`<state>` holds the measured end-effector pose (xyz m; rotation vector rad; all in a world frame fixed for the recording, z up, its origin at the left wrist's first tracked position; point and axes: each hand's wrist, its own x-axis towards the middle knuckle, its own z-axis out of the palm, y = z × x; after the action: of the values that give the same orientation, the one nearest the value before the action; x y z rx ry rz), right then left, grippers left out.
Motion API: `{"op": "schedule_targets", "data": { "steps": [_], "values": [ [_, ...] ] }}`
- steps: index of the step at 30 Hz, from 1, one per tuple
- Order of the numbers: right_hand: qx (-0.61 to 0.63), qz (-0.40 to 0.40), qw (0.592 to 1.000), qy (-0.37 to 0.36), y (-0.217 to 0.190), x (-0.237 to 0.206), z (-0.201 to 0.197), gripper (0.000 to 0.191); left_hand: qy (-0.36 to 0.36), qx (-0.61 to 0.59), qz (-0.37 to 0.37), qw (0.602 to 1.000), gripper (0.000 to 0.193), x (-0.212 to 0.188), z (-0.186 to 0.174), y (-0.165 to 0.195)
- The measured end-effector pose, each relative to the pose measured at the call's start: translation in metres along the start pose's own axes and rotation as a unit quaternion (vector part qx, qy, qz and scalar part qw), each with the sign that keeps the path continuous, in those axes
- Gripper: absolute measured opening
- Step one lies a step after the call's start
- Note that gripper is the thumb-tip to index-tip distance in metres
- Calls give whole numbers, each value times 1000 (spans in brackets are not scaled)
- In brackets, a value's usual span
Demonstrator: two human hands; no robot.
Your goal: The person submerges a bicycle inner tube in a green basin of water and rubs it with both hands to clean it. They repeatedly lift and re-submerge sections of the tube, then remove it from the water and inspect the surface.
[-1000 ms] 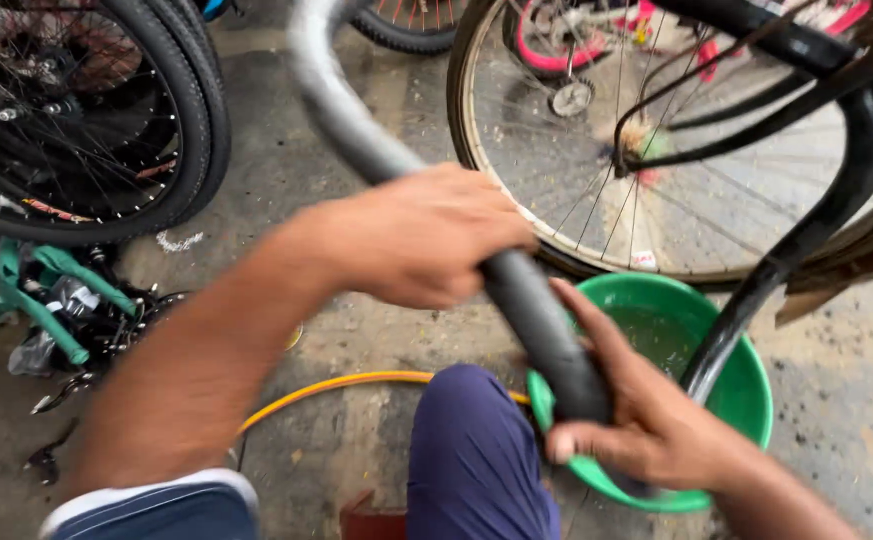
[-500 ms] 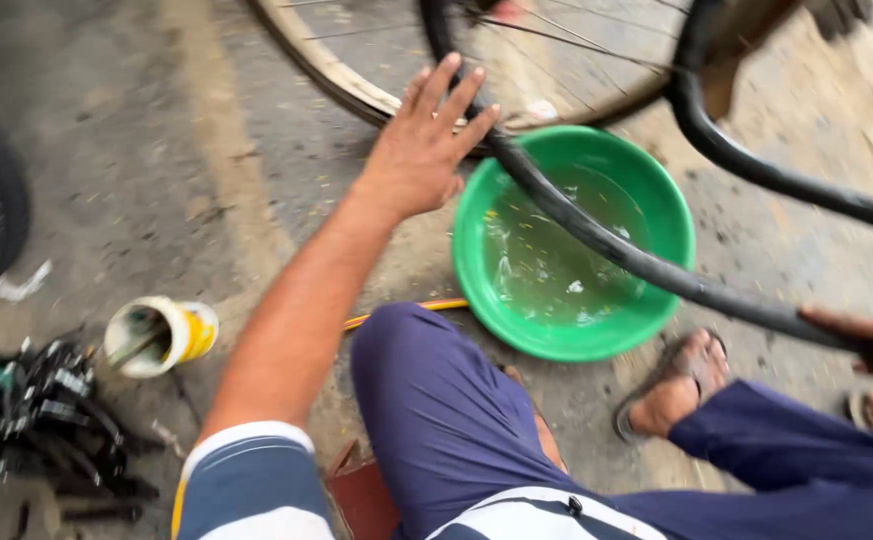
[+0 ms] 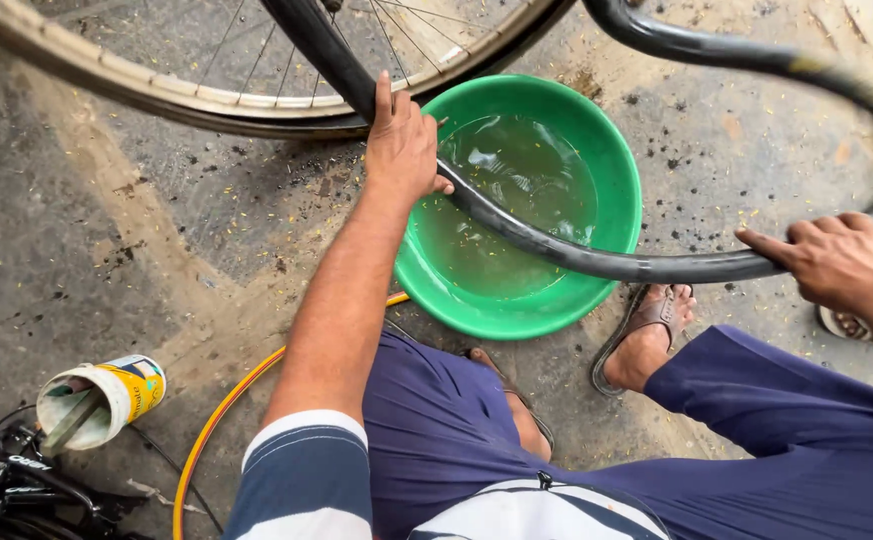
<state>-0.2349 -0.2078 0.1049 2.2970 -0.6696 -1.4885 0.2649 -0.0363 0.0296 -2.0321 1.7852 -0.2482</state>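
While the person crouches over the green basin (image 3: pixel 612 160) of water, a black inner tube (image 3: pixel 557 255) is stretched across it, sagging low over the water between the two hands. I reckon the tube could slip free on the left side, since the left hand (image 3: pixel 402 145) presses down on it more than it grips it; a wet, springy tube might pop up and splash, or the basin could tip if the tube drags hard on its rim. The bicycle wheel (image 3: pixel 257 100) stands very near behind that hand, and its spokes could catch a finger.

The left hand's fingers lie nearly straight and close together, laid over the tube at the basin's near-left rim, thumb tucked below. The right hand (image 3: pixel 837 260) is curled around the tube just right of the basin, fingers closed on it, forefinger pointing along it. A paint-stained can (image 3: pixel 107 395) and a yellow hoop (image 3: pixel 217 420) lie on the concrete floor (image 3: pixel 107 230), well apart.
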Motion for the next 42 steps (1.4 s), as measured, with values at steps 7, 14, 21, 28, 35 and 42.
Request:
{"op": "schedule_targets", "data": {
  "steps": [7, 14, 21, 28, 35, 42],
  "values": [
    [72, -129, 965, 219, -52, 17, -44, 66, 27, 37, -37, 998, 101, -9, 17, 17],
    [192, -175, 965, 28, -129, 28, -98, 81, -37, 72, -38, 996, 106, 1, 15, 24],
    [225, -113, 965, 76, -137, 45, -109, 61, -72, 106, 4, 992, 85, -7, 6, 41],
    [209, -80, 972, 69, -164, 73, -128, 59, -9, 131, -91, 987, 44, 19, 42, 66],
    [230, -64, 969, 62, -177, 92, -129, 61, 10, 172, -107, 979, 26, 33, 67, 72],
    [226, -57, 971, 56, -191, 109, -119, 59, 24, 183, -126, 975, 25, 46, 66, 75]
  ]
}}
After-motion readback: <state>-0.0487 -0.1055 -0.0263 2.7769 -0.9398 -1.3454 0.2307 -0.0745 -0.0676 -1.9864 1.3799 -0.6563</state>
